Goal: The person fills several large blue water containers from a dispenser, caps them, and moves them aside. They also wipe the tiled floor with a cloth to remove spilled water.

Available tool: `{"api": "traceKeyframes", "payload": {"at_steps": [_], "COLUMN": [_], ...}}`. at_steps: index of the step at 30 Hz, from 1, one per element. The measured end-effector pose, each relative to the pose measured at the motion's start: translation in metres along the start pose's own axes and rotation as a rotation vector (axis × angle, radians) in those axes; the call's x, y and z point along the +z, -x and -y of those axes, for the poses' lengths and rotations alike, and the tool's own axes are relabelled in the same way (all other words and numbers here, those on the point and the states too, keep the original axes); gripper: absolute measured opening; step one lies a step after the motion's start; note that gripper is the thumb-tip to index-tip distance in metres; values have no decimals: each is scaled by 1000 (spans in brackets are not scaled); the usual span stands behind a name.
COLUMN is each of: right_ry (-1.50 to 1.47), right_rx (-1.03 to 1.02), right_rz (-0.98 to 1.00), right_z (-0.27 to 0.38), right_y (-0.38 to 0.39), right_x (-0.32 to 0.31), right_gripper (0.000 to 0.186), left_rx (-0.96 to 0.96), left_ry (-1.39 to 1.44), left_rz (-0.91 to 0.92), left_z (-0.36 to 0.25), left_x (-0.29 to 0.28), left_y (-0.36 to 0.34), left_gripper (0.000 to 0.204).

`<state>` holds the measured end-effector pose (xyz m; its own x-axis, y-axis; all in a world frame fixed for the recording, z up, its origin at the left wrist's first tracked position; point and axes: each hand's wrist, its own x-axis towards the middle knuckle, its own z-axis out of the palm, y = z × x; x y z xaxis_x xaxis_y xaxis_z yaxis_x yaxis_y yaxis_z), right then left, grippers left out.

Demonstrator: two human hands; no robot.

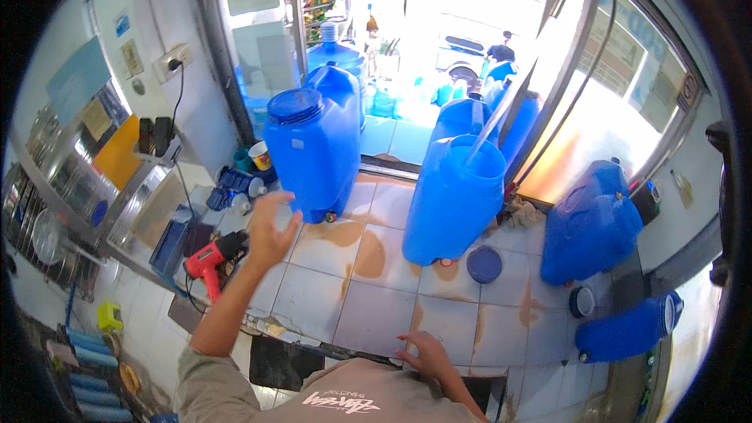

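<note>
My left hand [272, 231] is raised with fingers apart and empty, just in front of a capped blue jug [313, 149] standing at the back left of the tiled counter. My right hand [423, 352] is at the counter's front edge, fingers loosely spread, holding nothing. An uncapped blue jug [450, 204] stands right of centre with a pale tube [486, 129] in its mouth. A loose blue lid [484, 264] lies beside it. Left of my left hand lies a red and black heat gun [205, 266], near a pile of blue caps [227, 192].
The tiled counter [368, 313] is stained. More blue jugs [591, 223] stand at the right, one lying lower [619, 329], near a dark ring [580, 301]. A socket with cords [174, 63] is on the left wall. Outside the doorway are water bottles [384, 102] and a person [501, 53] by a vehicle.
</note>
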<state>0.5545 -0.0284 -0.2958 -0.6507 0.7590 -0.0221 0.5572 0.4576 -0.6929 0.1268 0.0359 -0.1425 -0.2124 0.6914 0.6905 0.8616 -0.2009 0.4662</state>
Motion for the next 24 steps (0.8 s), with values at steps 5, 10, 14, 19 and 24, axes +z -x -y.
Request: {"api": "traceKeyframes", "payload": {"at_steps": [5,10,14,19,24], "right_ry": [44,-11,-16,-59,-158], "right_rx": [55,109,194,195,119], "right_rz": [-231,-282,-261,-242,-194], "right_z": [-6,5,11,2,33], "right_y": [-15,-26,-24,-18,-63], "right_x": [-19,-26,-19,1,-4], "right_gripper": [39,38,36,38,41], "left_rx": [265,-127,-161,-311,-50], "left_ry": [-88,-380,-613,-446,-225], "left_rz": [-191,136,647,583,655], "left_z": [19,95,146,141,86], "left_x": [4,92,174,143,104], "left_y": [-168,-348,-388,-365,-317], "left_gripper": [32,52,67,62,60]}}
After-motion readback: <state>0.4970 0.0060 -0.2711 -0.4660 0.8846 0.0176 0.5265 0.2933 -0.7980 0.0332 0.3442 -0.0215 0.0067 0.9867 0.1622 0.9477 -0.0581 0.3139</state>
